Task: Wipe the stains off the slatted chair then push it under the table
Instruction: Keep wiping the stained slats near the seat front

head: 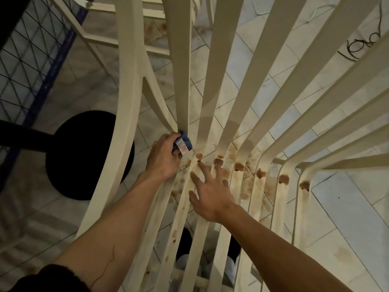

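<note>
I am counting one slatted chair, two hands, namely the left hand and the right hand, one blue cloth, six pooled brown stains along the slat bends, one black round table base and one coiled cord.

smooth cream plastic chair, blue cloth

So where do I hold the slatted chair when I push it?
Probably the thick curved side rail of the slatted chair, coming from its outer side. It looks wider and sturdier than the thin slats, and it seems clean there, while brown stains sit where the slats bend. The left hand grips the blue cloth close to it.
</note>
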The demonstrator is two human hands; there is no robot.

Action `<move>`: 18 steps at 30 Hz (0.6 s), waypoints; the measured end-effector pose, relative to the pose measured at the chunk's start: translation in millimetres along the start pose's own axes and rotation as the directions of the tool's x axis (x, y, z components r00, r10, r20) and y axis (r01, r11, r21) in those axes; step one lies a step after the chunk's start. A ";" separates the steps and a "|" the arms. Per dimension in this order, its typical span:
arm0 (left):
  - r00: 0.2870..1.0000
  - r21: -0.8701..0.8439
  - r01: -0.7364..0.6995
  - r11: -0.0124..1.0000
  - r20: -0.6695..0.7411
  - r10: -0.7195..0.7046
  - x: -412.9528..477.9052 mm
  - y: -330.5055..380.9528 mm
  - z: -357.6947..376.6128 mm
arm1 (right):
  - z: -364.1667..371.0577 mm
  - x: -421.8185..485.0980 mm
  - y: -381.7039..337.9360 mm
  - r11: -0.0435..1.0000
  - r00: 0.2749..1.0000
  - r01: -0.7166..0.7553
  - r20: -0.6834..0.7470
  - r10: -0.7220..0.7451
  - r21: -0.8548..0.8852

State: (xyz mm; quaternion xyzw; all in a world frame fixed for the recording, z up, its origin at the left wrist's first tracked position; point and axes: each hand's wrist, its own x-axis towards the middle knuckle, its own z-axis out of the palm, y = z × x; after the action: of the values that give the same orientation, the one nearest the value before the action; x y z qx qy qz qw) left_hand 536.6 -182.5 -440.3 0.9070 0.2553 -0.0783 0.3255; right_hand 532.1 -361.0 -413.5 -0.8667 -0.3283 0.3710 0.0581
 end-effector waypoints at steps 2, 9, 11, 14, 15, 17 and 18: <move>1.000 0.014 -0.018 1.000 0.012 0.018 0.7 0.6 -1.2 | 0.9 0.6 -2.9 1.000 1.000 -0.007 0.008 0.007 0.006; 0.999 0.097 -0.026 0.995 0.030 0.023 0.8 -0.3 -0.6 | 0.1 -0.1 -0.7 1.000 1.000 -0.003 0.029 0.003 -0.001; 0.999 0.117 -0.027 0.993 0.043 0.022 0.8 1.3 -1.3 | -0.9 -0.3 -0.7 1.000 0.999 -0.003 0.033 0.003 -0.003; 0.998 0.147 -0.028 0.989 0.066 0.019 -1.3 2.4 -3.6 | -1.6 -0.2 -0.5 1.000 0.999 -0.005 0.037 0.005 -0.012; 0.997 0.162 -0.030 0.986 0.069 0.019 -3.3 2.1 -3.6 | -1.8 -0.3 -0.2 1.000 0.999 -0.007 0.041 0.007 -0.014; 0.997 0.189 -0.025 0.982 0.079 0.010 -7.9 0.7 -3.5 | -1.5 0.1 1.4 1.000 0.999 -0.005 0.045 0.006 -0.017; 0.996 0.197 -0.017 0.980 0.086 0.000 -9.4 0.2 -4.0 | -1.4 0.5 2.0 1.000 0.999 -0.001 0.047 0.002 -0.018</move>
State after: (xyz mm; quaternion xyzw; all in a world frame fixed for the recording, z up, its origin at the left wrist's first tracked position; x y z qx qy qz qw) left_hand 528.6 -184.0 -434.1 0.9318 0.2282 -0.1409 0.2447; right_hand 534.3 -362.1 -413.5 -0.8585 -0.3323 0.3884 0.0422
